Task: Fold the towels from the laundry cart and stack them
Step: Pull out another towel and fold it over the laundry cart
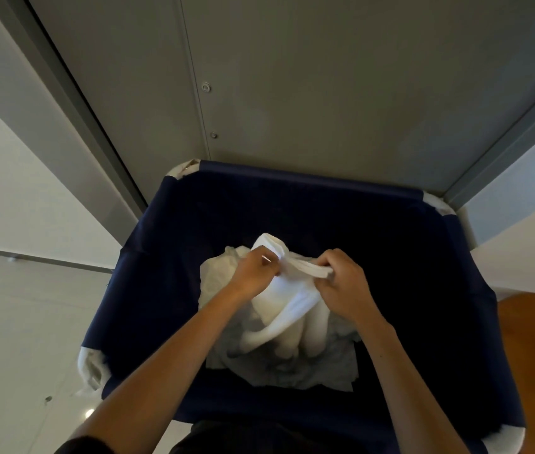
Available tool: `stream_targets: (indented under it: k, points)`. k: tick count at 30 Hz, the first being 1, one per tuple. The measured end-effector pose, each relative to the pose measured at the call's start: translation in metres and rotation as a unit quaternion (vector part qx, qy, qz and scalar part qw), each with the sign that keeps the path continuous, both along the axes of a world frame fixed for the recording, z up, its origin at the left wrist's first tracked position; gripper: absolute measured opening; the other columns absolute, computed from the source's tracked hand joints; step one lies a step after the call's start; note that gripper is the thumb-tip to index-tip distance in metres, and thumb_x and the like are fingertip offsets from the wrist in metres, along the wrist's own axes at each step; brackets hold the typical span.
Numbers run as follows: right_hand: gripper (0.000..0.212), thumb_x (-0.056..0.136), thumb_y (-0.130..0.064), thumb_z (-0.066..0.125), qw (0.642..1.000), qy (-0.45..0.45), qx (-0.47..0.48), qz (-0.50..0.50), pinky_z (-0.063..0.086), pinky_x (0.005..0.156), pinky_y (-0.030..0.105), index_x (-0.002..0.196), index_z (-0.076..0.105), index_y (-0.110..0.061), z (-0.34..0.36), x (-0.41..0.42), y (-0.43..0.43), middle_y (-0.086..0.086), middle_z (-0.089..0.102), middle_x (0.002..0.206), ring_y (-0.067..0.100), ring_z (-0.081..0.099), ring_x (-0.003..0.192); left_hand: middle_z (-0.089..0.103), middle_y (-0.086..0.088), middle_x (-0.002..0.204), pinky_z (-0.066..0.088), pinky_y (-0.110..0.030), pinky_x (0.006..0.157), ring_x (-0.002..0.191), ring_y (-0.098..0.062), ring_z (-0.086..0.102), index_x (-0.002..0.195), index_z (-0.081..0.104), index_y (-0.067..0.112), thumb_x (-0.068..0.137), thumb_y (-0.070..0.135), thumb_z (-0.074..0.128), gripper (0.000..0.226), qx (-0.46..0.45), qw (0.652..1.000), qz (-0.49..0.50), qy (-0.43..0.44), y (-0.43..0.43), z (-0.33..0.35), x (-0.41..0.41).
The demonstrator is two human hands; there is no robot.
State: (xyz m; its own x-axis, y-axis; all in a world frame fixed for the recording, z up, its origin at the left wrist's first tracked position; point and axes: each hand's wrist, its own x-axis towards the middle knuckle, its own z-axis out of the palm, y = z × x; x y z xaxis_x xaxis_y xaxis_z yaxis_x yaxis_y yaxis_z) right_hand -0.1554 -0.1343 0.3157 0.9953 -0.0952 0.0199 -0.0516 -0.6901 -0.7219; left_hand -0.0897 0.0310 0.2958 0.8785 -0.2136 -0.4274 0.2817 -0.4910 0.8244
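Towel (287, 309), white and thick, hangs bunched between both hands over the cart (308, 180), just above a heap of paler linen (279, 365) lying in its bottom. It looks soft, limp and light, apt to sag and twist, so hems and corners are the places to take it. Left hand (253, 273) pinches a fold and right hand (344, 283) grips a rolled edge, while the navy cloth cart stands against a grey panel (292, 77), with pale floor (13, 322) on the left.
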Motion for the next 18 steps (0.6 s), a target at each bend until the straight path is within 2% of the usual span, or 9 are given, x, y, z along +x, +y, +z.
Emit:
stream_targets:
  k: [2,3,5,6,9,12,14,15,18]
  points:
    - [0.022,0.080,0.006,0.061,0.999,-0.033,0.016,-0.008,0.040,0.061,0.008,0.077,0.055,-0.015,0.005,-0.003,-0.008,-0.008,0.051,0.080,0.005,0.052,0.068,0.057,0.000,0.097,0.044,-0.009,0.064,0.083,-0.012,0.055,0.118,0.050,0.018,0.092,0.007,0.048,0.028,0.072,0.996,-0.008,-0.050,0.012,-0.006,0.004]
    - [0.021,0.079,0.007,0.061,0.999,-0.048,0.021,-0.008,0.040,0.060,0.008,0.076,0.056,-0.013,0.008,-0.004,-0.011,-0.007,0.053,0.079,0.007,0.052,0.068,0.052,-0.001,0.110,0.043,-0.010,0.067,0.091,-0.013,0.053,0.125,0.046,0.020,0.090,0.004,0.050,0.039,0.100,0.992,-0.023,-0.074,0.018,-0.011,0.008]
    - [0.018,0.076,0.008,0.061,0.996,-0.079,0.032,-0.006,0.040,0.059,0.010,0.074,0.059,-0.009,0.015,-0.006,-0.017,-0.005,0.054,0.077,0.010,0.053,0.069,0.038,-0.005,0.131,0.045,-0.021,0.083,0.114,-0.020,0.045,0.137,0.037,0.024,0.086,0.000,0.053,0.059,0.135,0.984,-0.057,-0.105,0.029,-0.021,0.015]
    - [0.016,0.074,0.007,0.060,0.995,-0.095,0.036,-0.005,0.040,0.058,0.011,0.072,0.059,-0.009,0.020,-0.007,-0.019,-0.004,0.055,0.076,0.012,0.053,0.068,0.033,-0.006,0.136,0.044,-0.024,0.085,0.121,-0.022,0.039,0.142,0.034,0.025,0.084,-0.003,0.053,0.067,0.146,0.981,-0.072,-0.109,0.032,-0.024,0.018]
    - [0.010,0.068,-0.002,0.055,0.990,-0.133,0.049,-0.006,0.039,0.053,0.016,0.067,0.058,-0.011,0.034,-0.010,-0.020,-0.006,0.054,0.073,0.014,0.051,0.064,0.025,-0.003,0.142,0.041,-0.021,0.081,0.128,-0.021,0.029,0.145,0.030,0.027,0.081,-0.008,0.052,0.077,0.170,0.970,-0.118,-0.125,0.037,-0.029,0.023]
    - [0.013,0.066,0.000,0.053,0.986,-0.161,0.052,-0.004,0.041,0.051,0.023,0.066,0.057,-0.012,0.042,-0.011,-0.022,-0.005,0.054,0.073,0.016,0.050,0.062,0.019,-0.001,0.147,0.050,-0.024,0.082,0.133,-0.022,0.024,0.144,0.033,0.030,0.078,-0.011,0.051,0.080,0.182,0.962,-0.155,-0.133,0.040,-0.032,0.026]
    - [0.014,0.065,0.002,0.052,0.983,-0.173,0.057,-0.008,0.041,0.052,0.023,0.066,0.056,-0.011,0.045,-0.012,-0.023,-0.005,0.054,0.073,0.015,0.051,0.062,0.016,0.001,0.148,0.049,-0.022,0.078,0.135,-0.022,0.021,0.141,0.036,0.030,0.077,-0.011,0.052,0.077,0.192,0.956,-0.182,-0.126,0.041,-0.036,0.026]
    - [0.015,0.065,0.003,0.051,0.982,-0.176,0.062,-0.014,0.041,0.052,0.022,0.066,0.056,-0.012,0.046,-0.012,-0.024,-0.005,0.054,0.073,0.015,0.051,0.063,0.016,0.001,0.149,0.048,-0.022,0.081,0.136,-0.023,0.020,0.139,0.039,0.028,0.078,-0.010,0.053,0.074,0.203,0.951,-0.197,-0.122,0.042,-0.039,0.026]
    - [0.017,0.065,0.003,0.049,0.980,-0.177,0.077,-0.037,0.040,0.054,0.019,0.066,0.056,-0.013,0.049,-0.014,-0.026,-0.006,0.054,0.074,0.015,0.051,0.064,0.029,-0.005,0.142,0.039,-0.033,0.104,0.136,-0.028,0.025,0.130,0.050,0.015,0.084,0.004,0.057,0.048,0.263,0.921,-0.272,-0.093,0.050,-0.052,0.026]
